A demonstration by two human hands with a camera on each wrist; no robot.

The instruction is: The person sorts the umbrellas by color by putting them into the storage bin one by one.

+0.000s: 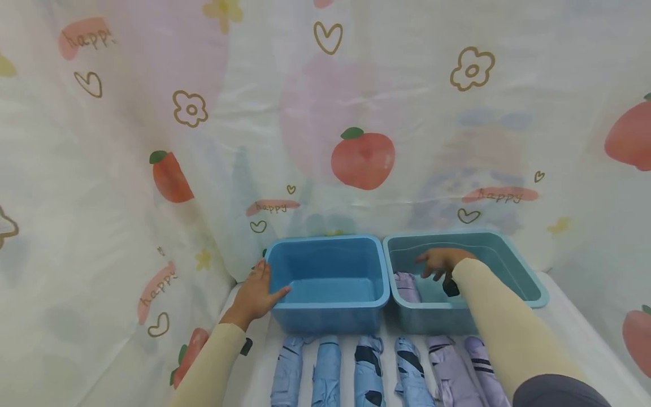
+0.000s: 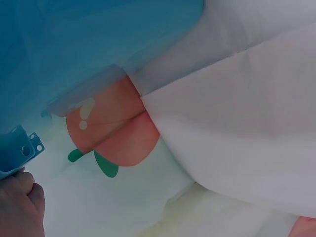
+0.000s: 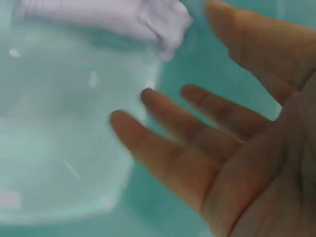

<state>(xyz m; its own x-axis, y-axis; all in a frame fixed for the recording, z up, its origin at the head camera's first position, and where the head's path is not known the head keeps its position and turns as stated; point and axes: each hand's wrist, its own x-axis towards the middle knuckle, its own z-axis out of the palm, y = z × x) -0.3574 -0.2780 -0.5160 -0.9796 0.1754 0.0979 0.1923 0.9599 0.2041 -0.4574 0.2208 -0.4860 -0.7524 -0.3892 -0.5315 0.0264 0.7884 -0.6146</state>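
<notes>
Fingers extended, my left hand [image 1: 259, 294] rests against the left rim of the blue bin [image 1: 328, 319], with the thumb over its front corner. My right hand [image 1: 443, 261] is inside the teal bin [image 1: 432, 319], fingers spread and holding nothing. Beside it, against that bin's left wall, lies a lavender folded umbrella [image 1: 407, 287]; the right wrist view shows one end of this umbrella [image 3: 148, 19] just beyond the fingertips. No item is visible inside the blue bin. In the left wrist view, only part of my left hand [image 2: 22, 205] appears, at the lower left corner.
In front of the bins lies a row of folded umbrellas: several blue ones, such as this blue umbrella [image 1: 326, 370], and two purple ones, including a purple umbrella [image 1: 450, 370]. They lie on a white surface [image 1: 254, 362]. A printed curtain [image 1: 305, 113] encloses the back and sides.
</notes>
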